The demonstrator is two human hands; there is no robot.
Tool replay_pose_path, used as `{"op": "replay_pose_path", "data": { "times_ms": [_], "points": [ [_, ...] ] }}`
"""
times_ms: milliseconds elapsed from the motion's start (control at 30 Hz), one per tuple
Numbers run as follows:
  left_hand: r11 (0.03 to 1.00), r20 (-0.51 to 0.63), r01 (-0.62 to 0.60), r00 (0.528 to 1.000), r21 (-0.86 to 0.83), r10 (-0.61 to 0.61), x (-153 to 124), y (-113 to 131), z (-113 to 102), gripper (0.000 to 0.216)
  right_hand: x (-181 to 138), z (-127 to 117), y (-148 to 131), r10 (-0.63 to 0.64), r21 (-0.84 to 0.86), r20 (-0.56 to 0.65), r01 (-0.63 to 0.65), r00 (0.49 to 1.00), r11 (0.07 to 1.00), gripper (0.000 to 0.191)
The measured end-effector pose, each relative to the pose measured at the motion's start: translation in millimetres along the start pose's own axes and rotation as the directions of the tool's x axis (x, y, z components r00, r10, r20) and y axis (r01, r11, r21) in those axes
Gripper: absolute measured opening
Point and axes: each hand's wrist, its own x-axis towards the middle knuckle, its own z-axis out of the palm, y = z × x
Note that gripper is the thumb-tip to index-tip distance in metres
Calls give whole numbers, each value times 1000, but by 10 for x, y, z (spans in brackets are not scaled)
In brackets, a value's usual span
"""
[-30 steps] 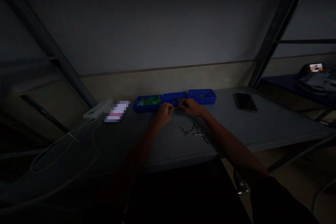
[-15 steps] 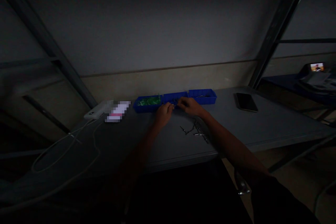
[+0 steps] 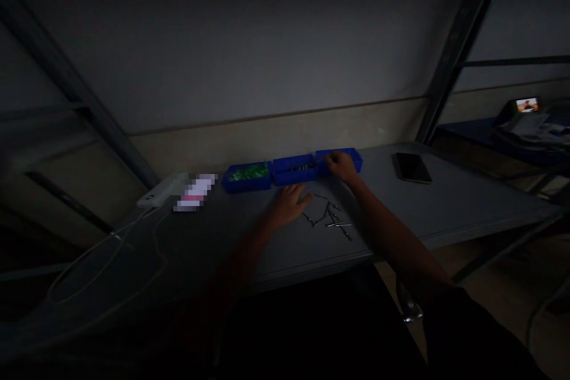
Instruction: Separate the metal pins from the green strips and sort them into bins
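Note:
Three small blue bins stand in a row at the back of the grey table [image 3: 445, 208]. The left bin [image 3: 247, 177] holds green parts, the middle bin [image 3: 294, 169] holds dark metal pieces. My right hand [image 3: 341, 165] reaches into the right bin [image 3: 354, 158], fingers curled; what they hold is hidden. My left hand [image 3: 291, 205] lies on the table in front of the middle bin, fingers spread, holding nothing. Several thin metal pins [image 3: 332, 219] lie scattered just right of it.
A dark phone [image 3: 412, 167] lies to the right on the table. At the left are a white device [image 3: 160, 193] with a cable [image 3: 102, 255] and a blurred card [image 3: 196, 191]. A dark steel upright [image 3: 458, 47] rises at the right; a lit screen [image 3: 525, 105] is beyond.
Both hands were pinched together over the middle bin. Now the right hand has moved right into the right bin, and the left hand has dropped back onto the table and opened.

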Motion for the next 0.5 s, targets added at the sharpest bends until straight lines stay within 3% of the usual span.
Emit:
{"op": "replay_pose_path", "data": {
  "times_ms": [133,333,500],
  "points": [
    [993,147,-97,985,61,87,-86,256,99,52,11,13,114,222,-40,-164,-232,961,972,39],
    [988,201,-136,972,68,120,-201,728,195,64,-8,27,50,237,-22,-108,-241,965,970,46],
    [988,193,-137,974,74,121,-192,912,344,74,-3,17,52,213,-14,-85,-215,973,976,47]
  ]
}}
